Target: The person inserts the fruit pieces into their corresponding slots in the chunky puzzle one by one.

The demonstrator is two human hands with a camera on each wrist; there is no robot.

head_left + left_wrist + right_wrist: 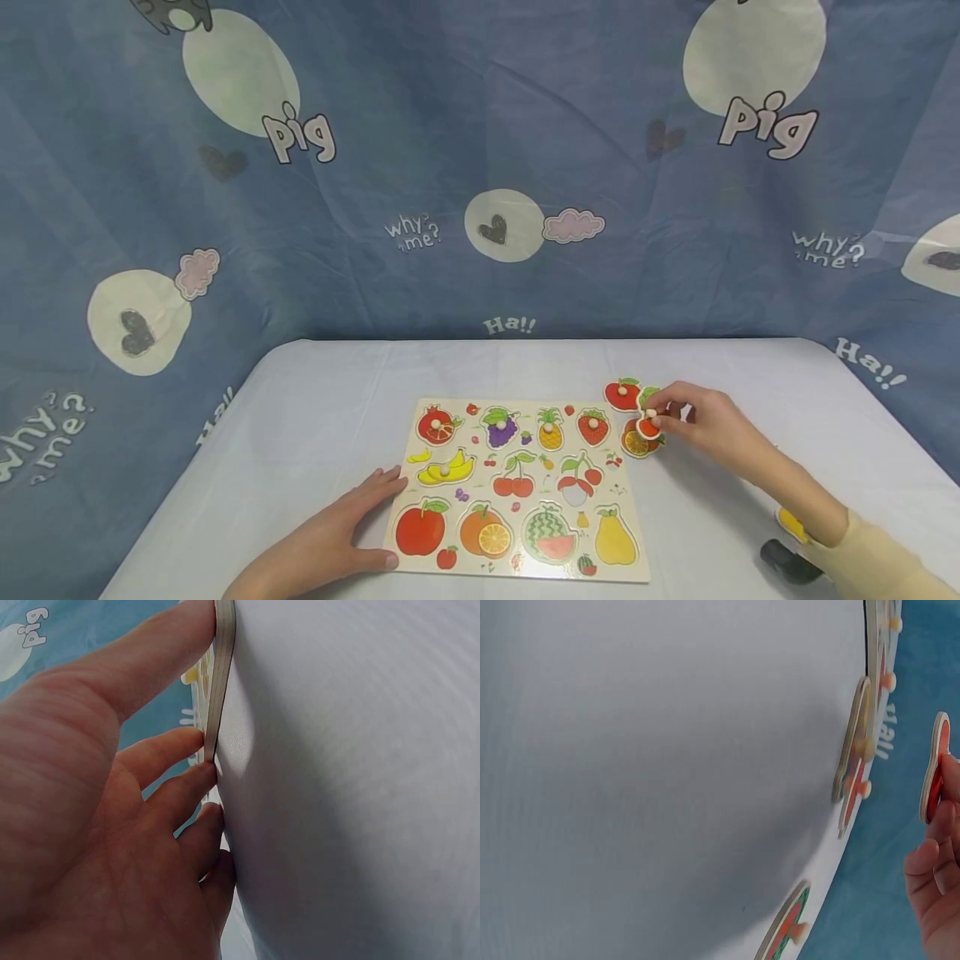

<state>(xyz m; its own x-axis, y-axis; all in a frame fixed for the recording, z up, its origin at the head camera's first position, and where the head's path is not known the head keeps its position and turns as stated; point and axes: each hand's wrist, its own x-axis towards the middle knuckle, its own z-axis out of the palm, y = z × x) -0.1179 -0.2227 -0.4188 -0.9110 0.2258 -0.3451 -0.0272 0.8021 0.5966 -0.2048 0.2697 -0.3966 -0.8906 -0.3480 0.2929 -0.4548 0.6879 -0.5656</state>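
Note:
A wooden fruit puzzle board (546, 533) lies flat on the table. My left hand (337, 529) rests against its left edge, fingers extended and thumb at the near corner; the left wrist view shows the fingertips (206, 769) right at the board's side. Above the table, off the board's far right corner, my right hand (701, 421) pinches a red fruit puzzle piece (934, 769) with a green leaf by its knob. Just behind and below that piece lie an apple piece (619, 396) and an orange piece (634, 445), which it partly overlaps in the head view.
Knobbed pomegranate (435, 425), grape (500, 429), pineapple (550, 432), strawberry (592, 429) and banana (450, 473) pieces sit in the board. Near the right forearm lie a yellow piece (791, 525) and a black object (787, 562). A red-and-green piece (784, 930) lies at the right.

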